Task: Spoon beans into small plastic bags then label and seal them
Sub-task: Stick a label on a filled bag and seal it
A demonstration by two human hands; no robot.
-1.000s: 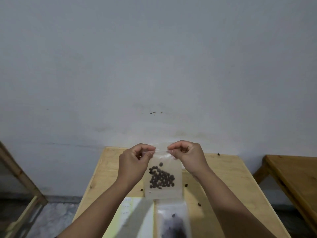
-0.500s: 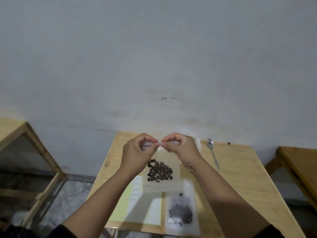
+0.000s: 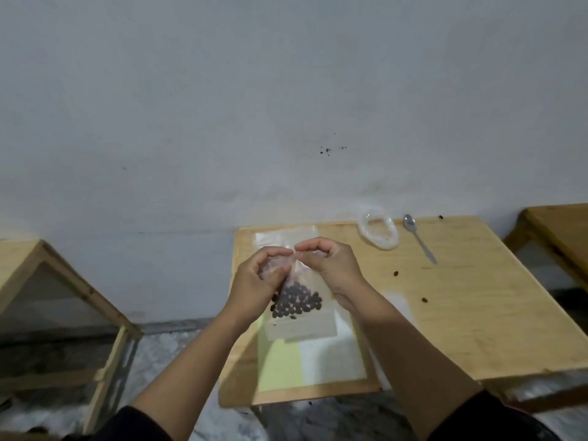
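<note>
Left hand and right hand both pinch the top edge of a small clear bag, fingertips nearly meeting — the bag hangs above the wooden table. Dark beans cluster mid-bag. Under it, a yellow and white sheet. Further back — a stack of empty bags, a crumpled plastic bag, a spoon. Stray beans lie right.

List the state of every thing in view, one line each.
Bag: held upright above the table, beans inside, top pinched by both hands.
Left hand: pinching the bag's top.
Right hand: pinching the bag's top.
Spoon: lying on the table, empty.
Loose beans: scattered on the table.
</note>
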